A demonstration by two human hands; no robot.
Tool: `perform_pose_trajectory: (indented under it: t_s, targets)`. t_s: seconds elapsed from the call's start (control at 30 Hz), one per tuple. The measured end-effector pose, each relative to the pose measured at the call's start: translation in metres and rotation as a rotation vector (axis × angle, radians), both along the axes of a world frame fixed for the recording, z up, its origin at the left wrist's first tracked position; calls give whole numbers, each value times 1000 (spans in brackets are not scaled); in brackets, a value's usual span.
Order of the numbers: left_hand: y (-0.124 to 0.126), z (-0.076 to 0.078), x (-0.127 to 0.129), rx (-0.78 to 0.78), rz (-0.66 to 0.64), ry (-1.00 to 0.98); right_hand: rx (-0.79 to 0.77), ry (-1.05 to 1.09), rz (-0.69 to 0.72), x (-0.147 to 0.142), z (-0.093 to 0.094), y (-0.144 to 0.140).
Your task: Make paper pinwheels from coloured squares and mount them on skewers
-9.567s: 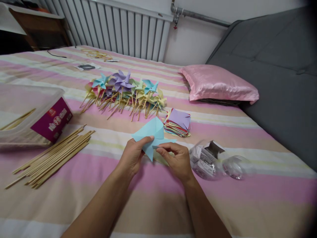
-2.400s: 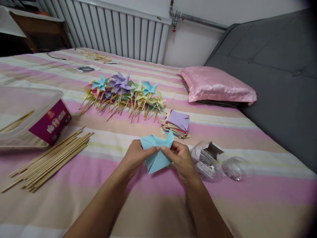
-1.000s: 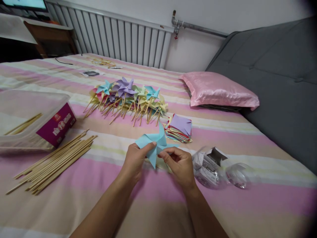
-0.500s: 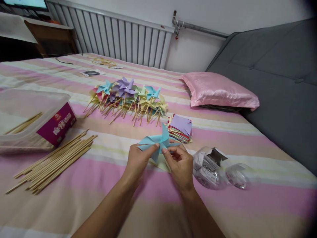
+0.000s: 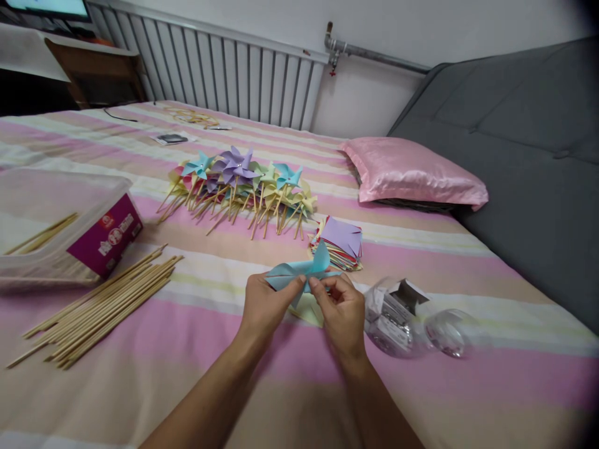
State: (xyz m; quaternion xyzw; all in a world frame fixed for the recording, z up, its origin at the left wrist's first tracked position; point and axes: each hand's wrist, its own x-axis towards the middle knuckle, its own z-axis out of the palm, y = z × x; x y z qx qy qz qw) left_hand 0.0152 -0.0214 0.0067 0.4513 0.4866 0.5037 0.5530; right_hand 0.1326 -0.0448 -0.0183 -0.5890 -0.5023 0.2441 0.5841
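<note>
**Pinching a blue pinwheel at its centre**

Both hands meet over the striped bedspread (image 5: 421, 399), just in front of the paper stack (image 5: 337, 243). The left hand (image 5: 264, 305) and right hand (image 5: 344, 312) are closed together on the blue pinwheel (image 5: 299, 273), fingertips pinching where its folded points gather; the paper is held level, clear of the bed.

To do this well, I judge the corners should stay squarely overlapped at the middle, held with light pressure so the vanes keep their curl rather than creasing flat. One hand should keep the gathered points pinned while the other works at the centre.

Left of the stack lie loose sticks (image 5: 100, 305) and a clear box (image 5: 60, 227). Behind the stack lies a heap of finished pinwheels (image 5: 241, 184); right of it, a clear jar (image 5: 397, 315) lies on its side.
</note>
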Motion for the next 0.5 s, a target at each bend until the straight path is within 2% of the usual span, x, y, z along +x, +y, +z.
perform_pose_trajectory:
  t_s: [0.5]
  targets:
    - [1, -4, 0, -6, -19, 31, -7, 4, 10, 0, -1, 1]
